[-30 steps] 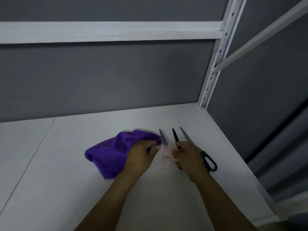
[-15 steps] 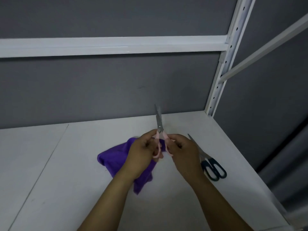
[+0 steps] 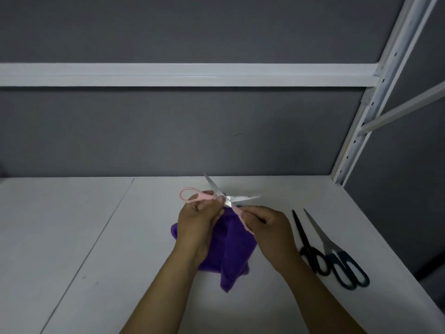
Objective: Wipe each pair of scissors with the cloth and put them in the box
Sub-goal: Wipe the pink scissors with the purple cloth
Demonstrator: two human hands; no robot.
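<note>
Scissors in the head view, and the pink scissors [image 3: 226, 201] are up off the white worktop [image 3: 96, 237], spread wide, blades crossing in an X with one tip pointing away and up, the other out to the right. The left hand [image 3: 199, 220] has its fingers curled round one pink handle, whose loop pokes out to the left past the knuckles. The right hand [image 3: 269, 227] pinches the other pink handle, which slants down towards the wrist. The blades catch glare and blur, so I cannot tell whether they carry any stamp or lettering. Directly under both hands sits the purple cloth [image 3: 231, 249], bunched and folded, its lower corner trailing towards the camera; whether the left hand also holds a fold of it I cannot tell. Off to the right, flat on the worktop and well clear of the cloth, lie two more pairs side by side: black scissors [image 3: 307, 249] and, just beside them, dark teal-handled scissors [image 3: 328, 245], both closed, tips pointing away, handle loops touching or nearly so. Behind runs a grey wall [image 3: 168, 128] with a white rail [image 3: 168, 74] across it and a white perforated upright [image 3: 355, 136] at the right corner.
</note>
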